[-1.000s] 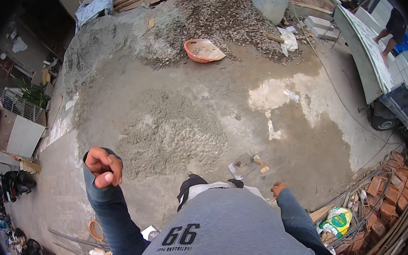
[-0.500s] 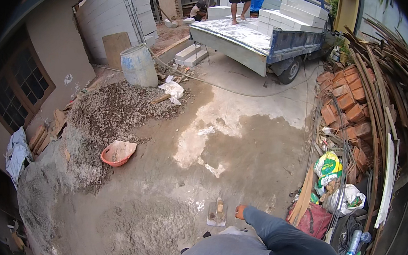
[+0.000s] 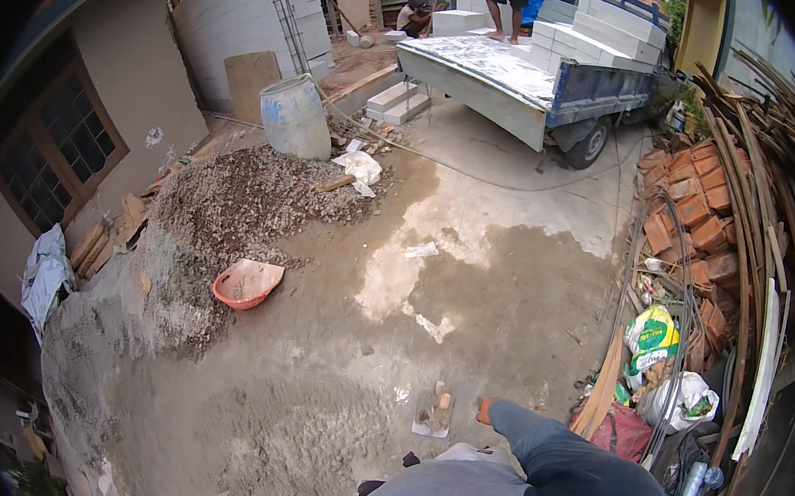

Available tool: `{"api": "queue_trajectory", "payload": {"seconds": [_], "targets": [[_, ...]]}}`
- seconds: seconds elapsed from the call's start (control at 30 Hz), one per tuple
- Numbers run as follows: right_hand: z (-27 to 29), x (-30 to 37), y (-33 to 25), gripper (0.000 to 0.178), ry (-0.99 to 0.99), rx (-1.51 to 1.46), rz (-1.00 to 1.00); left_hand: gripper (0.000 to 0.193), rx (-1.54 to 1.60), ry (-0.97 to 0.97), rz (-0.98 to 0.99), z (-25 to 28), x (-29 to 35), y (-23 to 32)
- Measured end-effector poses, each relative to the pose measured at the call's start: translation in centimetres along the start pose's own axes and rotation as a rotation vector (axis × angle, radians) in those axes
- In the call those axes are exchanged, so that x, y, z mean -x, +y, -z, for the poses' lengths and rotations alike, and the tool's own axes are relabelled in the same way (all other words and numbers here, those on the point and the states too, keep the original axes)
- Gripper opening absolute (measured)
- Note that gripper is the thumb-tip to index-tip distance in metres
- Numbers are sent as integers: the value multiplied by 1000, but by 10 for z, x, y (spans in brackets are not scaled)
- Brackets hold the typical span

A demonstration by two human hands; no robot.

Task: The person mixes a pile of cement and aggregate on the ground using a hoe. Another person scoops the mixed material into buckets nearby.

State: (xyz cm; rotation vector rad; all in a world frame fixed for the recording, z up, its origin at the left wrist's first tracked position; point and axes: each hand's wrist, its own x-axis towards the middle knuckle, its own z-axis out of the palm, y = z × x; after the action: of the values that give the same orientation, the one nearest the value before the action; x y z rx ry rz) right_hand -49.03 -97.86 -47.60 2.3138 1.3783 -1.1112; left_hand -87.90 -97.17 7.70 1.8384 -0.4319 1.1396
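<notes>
My right hand (image 3: 485,410) reaches out from a dark sleeve over the wet grey ground, its fingers curled. Whatever it may hold is too small to make out. A hand float (image 3: 432,414), a flat plate with a pale handle on top, lies on the ground just left of the hand, apart from it. Wet mortar (image 3: 280,439) spreads rough and lumpy to the left of the float. My left hand is out of sight, hidden by my body or outside the picture.
An orange basin (image 3: 246,285) rests beside a gravel heap (image 3: 217,210). Behind stands a blue-white barrel (image 3: 296,117). A person stands on a truck bed (image 3: 480,63) with white blocks; another crouches behind. Roof tiles (image 3: 684,191), long wood strips and sacks line the right side.
The view has shifted, so the surroundings sit slightly right and mostly higher. My right hand remains beside the float, which lies in the same spot on the ground.
</notes>
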Motion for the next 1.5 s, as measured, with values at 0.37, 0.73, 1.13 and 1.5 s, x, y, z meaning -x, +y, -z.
{"api": "queue_trajectory", "payload": {"seconds": [0.37, 0.73, 1.13, 1.5], "targets": [[10, 13, -71, 50, -62, 36, 179, 53, -63, 32, -2, 0, 14, 19], [-7, -10, -25, 48, -65, 94, 106, 49, -194, 131, 45, -29, 18, 51], [6, 1, -43, 47, 15, 15, 155, 45, -55, 35, -26, -27, 11, 27], [0, 6, -27, 46, -45, 98, 130, 43, -14, 32, -93, -22, 8, 25]]}}
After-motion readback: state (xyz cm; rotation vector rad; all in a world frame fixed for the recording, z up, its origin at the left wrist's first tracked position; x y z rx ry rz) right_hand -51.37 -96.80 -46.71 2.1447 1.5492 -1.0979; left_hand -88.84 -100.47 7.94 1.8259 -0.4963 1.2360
